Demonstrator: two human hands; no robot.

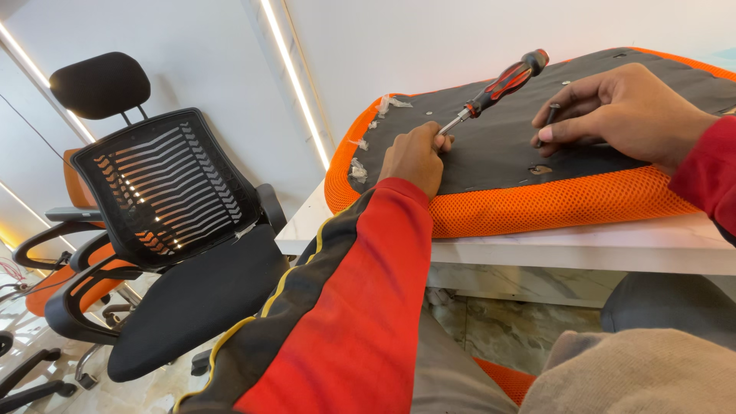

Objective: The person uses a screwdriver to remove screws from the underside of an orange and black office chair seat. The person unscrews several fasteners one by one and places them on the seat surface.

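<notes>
left hand [415,157] pinches a screwdriver [494,88] tip against the seat pad [537,207] at 12 o'clock; right hand [625,115], at 2 o'clock, pinches a bolt [547,121], steadying it upright.

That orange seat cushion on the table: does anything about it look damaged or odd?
Yes. The orange seat cushion lies upside down, its black underside fabric frayed, with whitish torn scraps along the left edge. The left hand is by the screwdriver; the right hand pinches a small dark bolt.
</notes>
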